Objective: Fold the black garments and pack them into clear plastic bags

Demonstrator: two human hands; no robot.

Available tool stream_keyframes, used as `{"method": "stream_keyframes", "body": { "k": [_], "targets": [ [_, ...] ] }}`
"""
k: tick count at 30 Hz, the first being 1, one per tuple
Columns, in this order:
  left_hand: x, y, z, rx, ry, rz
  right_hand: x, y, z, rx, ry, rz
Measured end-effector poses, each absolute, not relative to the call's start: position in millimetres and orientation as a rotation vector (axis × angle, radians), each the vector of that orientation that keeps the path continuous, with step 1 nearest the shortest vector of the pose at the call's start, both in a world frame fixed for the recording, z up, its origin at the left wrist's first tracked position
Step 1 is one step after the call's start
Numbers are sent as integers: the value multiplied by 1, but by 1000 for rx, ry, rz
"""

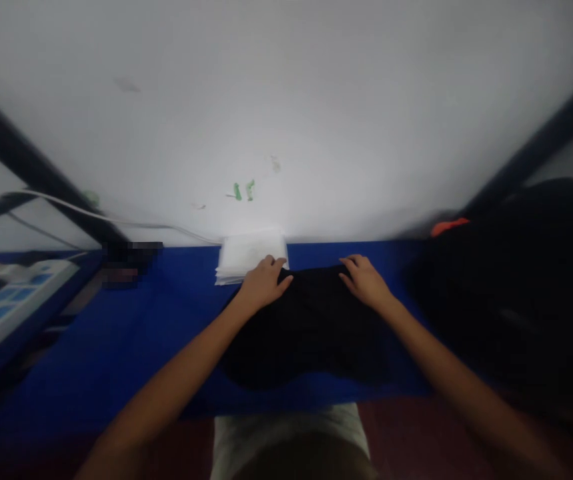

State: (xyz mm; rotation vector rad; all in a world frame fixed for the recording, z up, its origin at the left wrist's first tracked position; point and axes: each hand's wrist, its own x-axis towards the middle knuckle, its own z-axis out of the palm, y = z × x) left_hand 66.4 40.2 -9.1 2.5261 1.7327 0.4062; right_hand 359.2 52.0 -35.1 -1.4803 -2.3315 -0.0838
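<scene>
A black cloth (306, 327), which looks like a folded garment, lies on the blue table in front of me. My left hand (265, 283) rests at its far left corner, thumb and fingers apart. At the far right corner lies my right hand (365, 280), its fingers also spread, with the thumb towards the middle. Between the two hands the far edge of the cloth runs nearly straight. Just beyond my left hand is a stack of white sheets or flat packets (246, 253), partly covered by that hand. Dim light and blur hide the cloth's folds.
A large dark heap (516, 293) fills the right side, with an orange piece (449, 227) at its top. To the left lies a white power strip (16, 303) with blue sockets. A white cable (116, 219) runs along the white wall (346, 120) behind the blue table (141, 340).
</scene>
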Motion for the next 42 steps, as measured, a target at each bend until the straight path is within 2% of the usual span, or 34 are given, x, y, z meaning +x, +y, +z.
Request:
{"method": "stream_keyframes", "body": {
  "k": [14, 19, 23, 29, 32, 36, 38, 42],
  "targets": [
    [64, 43, -11, 2487, 1607, 430, 371, 44, -42, -1372, -2220, -53],
    [54, 37, 0, 2374, 1470, 615, 371, 32, -23, -1227, -2222, 24],
    [37, 3, 8, 2428, 1265, 786, 382, -2, -5, -1075, -2311, 107],
    [22, -53, 2, 2537, 979, 537, 392, -57, -8, -1092, -2543, 282],
    [8, -62, -8, 2516, 1121, 667, 388, -63, -14, -1139, -2545, 311],
    [-24, -62, -27, 2312, 1775, 965, 381, -56, -13, -1152, -2457, 266],
    [-40, -64, -37, 2124, 1964, 925, 377, -52, -10, -1138, -2413, 262],
    [-57, -71, -49, 1907, 1918, 786, 362, -46, -2, -1064, -2345, 267]
  ]
}}
